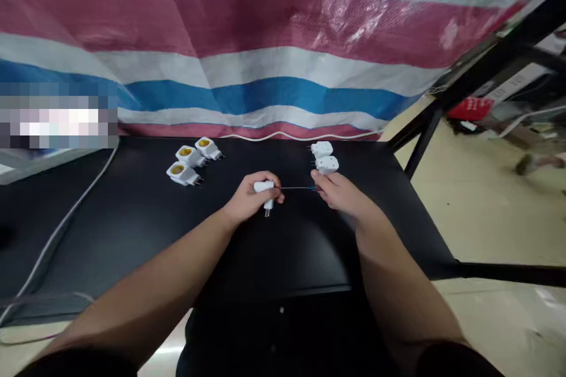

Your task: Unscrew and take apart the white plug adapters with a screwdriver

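Gripping a white plug (264,187) in our clenched left hand (252,199), we pinch a thin wire (294,188) with our right hand (338,194), just below two more plugs (327,164).

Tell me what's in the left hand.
The left hand grips a white plug, its prong end showing below the fingers and a thin wire running toward the right hand. The fingers cover the rest of the plug.
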The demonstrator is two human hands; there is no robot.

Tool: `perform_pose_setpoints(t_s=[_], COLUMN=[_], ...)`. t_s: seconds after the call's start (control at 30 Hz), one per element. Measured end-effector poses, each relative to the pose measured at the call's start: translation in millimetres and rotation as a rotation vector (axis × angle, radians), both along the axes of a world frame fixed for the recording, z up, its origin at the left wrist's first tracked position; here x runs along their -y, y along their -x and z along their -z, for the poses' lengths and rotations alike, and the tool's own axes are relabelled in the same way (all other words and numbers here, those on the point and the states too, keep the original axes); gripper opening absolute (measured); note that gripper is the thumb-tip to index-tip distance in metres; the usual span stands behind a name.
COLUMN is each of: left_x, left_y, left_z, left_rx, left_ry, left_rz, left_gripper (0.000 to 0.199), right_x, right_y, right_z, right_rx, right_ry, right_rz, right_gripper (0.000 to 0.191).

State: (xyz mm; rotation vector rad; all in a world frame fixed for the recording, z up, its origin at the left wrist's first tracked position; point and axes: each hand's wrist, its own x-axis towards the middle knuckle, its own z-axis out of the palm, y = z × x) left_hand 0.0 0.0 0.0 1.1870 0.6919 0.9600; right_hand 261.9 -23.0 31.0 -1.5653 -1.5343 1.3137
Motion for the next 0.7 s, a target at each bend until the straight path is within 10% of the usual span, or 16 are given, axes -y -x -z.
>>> perform_pose_setpoints(t_s=[0.5, 0.7], left_x=[3, 7], left_y=[-3, -3], left_z=[-2.2, -9.0], left_rx=[0.007, 0.055], left_ry=[0.176, 0.259], left_rz=[-0.055, -0.077], left_gripper=[0.023, 0.023], right_x=[-2, -4], right_y=[10, 33], right_z=[-3.7, 6.9], right_rx=[-0.539, -0.793], right_ry=[-0.034, -0.080], right_rz=[-0.050, 0.127], right_gripper=[0.036, 0.038])
